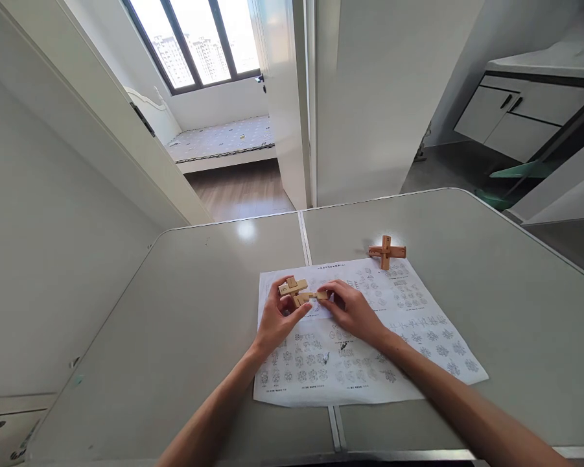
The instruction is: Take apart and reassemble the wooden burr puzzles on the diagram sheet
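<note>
My left hand (278, 319) is closed round a small cluster of light wooden puzzle pieces (296, 290), held just above a printed sheet (369, 350). My right hand (352, 310) pinches the right end of the same pieces, where one flat wooden bar (317, 296) sticks out sideways. Both hands meet over the upper left part of the sheet. The sheet lies flat on the grey table (185, 324) and is covered with rows of small diagrams. A second, assembled wooden cross puzzle (387, 251) rests on the table at the sheet's far edge, beyond my right hand.
The table is a folding one with a seam (303, 239) down its middle. A white wall and a door frame stand to the left. Behind the table an open doorway shows a wood floor, a mattress and a window. Grey cabinets (520, 117) stand at the far right.
</note>
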Demonstrator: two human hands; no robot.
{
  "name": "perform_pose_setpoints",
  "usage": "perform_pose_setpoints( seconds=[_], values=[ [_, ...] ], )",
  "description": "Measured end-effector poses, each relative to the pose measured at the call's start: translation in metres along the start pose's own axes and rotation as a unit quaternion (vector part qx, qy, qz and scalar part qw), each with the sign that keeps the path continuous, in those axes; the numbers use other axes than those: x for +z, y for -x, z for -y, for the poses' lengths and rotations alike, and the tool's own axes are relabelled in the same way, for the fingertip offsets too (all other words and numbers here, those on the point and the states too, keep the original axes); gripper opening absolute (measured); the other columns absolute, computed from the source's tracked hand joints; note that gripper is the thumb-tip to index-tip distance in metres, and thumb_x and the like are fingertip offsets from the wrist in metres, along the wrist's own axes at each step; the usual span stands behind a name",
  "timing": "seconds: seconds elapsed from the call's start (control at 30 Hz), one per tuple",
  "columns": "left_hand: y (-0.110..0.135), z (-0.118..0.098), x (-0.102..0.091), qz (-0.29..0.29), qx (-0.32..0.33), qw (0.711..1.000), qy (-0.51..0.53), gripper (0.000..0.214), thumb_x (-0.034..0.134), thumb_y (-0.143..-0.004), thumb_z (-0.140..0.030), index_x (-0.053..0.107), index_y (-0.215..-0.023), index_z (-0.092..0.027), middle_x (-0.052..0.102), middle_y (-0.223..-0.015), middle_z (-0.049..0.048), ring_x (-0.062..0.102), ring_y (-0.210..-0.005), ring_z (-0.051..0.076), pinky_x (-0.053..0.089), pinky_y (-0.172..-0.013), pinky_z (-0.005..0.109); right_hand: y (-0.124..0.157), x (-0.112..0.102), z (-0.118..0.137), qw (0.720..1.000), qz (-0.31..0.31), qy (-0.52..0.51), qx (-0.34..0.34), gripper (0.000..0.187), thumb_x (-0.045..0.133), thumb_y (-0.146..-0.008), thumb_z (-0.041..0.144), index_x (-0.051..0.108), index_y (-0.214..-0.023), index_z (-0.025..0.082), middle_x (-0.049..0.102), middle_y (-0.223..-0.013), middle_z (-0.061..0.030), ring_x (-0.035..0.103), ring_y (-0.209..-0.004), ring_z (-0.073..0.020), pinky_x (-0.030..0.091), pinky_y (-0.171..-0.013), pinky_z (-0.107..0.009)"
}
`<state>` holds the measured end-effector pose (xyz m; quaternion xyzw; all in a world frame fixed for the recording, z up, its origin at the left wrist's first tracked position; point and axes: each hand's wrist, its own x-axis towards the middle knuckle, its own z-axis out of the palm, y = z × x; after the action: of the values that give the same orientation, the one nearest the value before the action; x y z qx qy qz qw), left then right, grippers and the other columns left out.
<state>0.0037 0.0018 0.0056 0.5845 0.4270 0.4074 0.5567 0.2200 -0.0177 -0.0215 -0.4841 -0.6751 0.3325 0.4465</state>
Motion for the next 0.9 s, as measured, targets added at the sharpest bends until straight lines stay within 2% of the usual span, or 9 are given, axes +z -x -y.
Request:
perform_pose_setpoints(
  seconds=[0.07,0.13,0.23,0.37,0.47,0.57,0.7,0.9],
  values=[
    [0.000,-0.001,0.000,-0.011,0.007,1.000,0.002,0.068,0.086,-0.083,-0.040,0.047,-0.137,-0.027,0.069,-0.121,0.0065,0.074,-0.094,0.017,0.058,-0.079,0.026,-0.002,-0.002,0.001,0.995,-0.014,-0.078,0.053,0.026,0.065,-0.100,0.046,0.069,-0.112,0.024,0.070,-0.094,-0.0060,0.066,-0.078,-0.0221,0.055,-0.073,-0.037],
    [0.001,-0.002,0.000,-0.023,0.016,1.000,0.004,0.070,0.087,-0.082,-0.040,0.046,-0.138,-0.028,0.069,-0.121,0.0060,0.073,-0.091,0.016,0.057,-0.079,0.025,-0.003,-0.005,0.005,0.979,-0.012,-0.178,0.103,0.032,0.069,-0.097,0.052,0.068,-0.112,0.023,0.069,-0.083,-0.0025,0.065,-0.074,-0.0208,0.055,-0.074,-0.037],
    [0.002,-0.003,0.000,-0.029,0.024,0.999,0.007,0.071,0.087,-0.081,-0.041,0.047,-0.138,-0.027,0.069,-0.118,0.0053,0.072,-0.089,0.015,0.057,-0.079,0.026,-0.005,-0.007,0.010,0.942,0.003,-0.302,0.149,0.039,0.075,-0.092,0.055,0.067,-0.113,0.023,0.070,-0.083,-0.0013,0.065,-0.074,-0.0191,0.056,-0.078,-0.038],
    [0.005,-0.002,0.001,0.013,0.031,0.999,0.006,0.073,0.087,-0.081,-0.037,0.046,-0.140,-0.028,0.070,-0.112,0.0045,0.071,-0.091,0.017,0.057,-0.078,0.027,-0.004,-0.005,0.012,0.890,0.084,-0.403,0.194,0.044,0.080,-0.087,0.057,0.068,-0.111,0.022,0.069,-0.083,-0.0020,0.066,-0.077,-0.0193,0.057,-0.079,-0.039],
    [0.007,-0.001,0.002,0.044,0.029,0.999,-0.005,0.072,0.087,-0.083,-0.034,0.045,-0.141,-0.027,0.071,-0.109,0.0049,0.071,-0.091,0.017,0.056,-0.077,0.027,-0.002,-0.003,0.010,0.867,0.135,-0.431,0.208,0.044,0.081,-0.087,0.056,0.068,-0.112,0.021,0.069,-0.085,-0.0029,0.067,-0.078,-0.0194,0.058,-0.078,-0.038],
    [0.008,-0.003,0.002,0.051,0.023,0.998,-0.023,0.071,0.086,-0.083,-0.035,0.046,-0.142,-0.027,0.071,-0.110,0.0059,0.071,-0.089,0.017,0.056,-0.074,0.026,-0.001,-0.003,0.008,0.864,0.139,-0.436,0.210,0.042,0.081,-0.088,0.053,0.069,-0.113,0.021,0.071,-0.089,-0.0037,0.069,-0.081,-0.0192,0.059,-0.079,-0.038],
    [0.009,-0.006,0.001,0.063,0.015,0.996,-0.053,0.073,0.088,-0.081,-0.038,0.048,-0.141,-0.027,0.070,-0.112,0.0070,0.072,-0.088,0.018,0.058,-0.071,0.025,-0.001,-0.004,0.010,0.869,0.132,-0.429,0.209,0.041,0.081,-0.089,0.049,0.070,-0.118,0.022,0.074,-0.111,-0.0077,0.071,-0.091,-0.0200,0.059,-0.092,-0.041],
    [0.010,-0.008,0.003,0.071,0.011,0.994,-0.079,0.072,0.086,-0.082,-0.039,0.047,-0.142,-0.028,0.072,-0.109,0.0064,0.073,-0.086,0.018,0.059,-0.071,0.026,-0.004,-0.007,0.025,0.873,0.144,-0.421,0.201,0.045,0.073,-0.088,0.046,0.074,-0.127,0.022,0.075,-0.125,-0.0107,0.069,-0.118,-0.0284,0.047,-0.115,-0.050]
  ],
)
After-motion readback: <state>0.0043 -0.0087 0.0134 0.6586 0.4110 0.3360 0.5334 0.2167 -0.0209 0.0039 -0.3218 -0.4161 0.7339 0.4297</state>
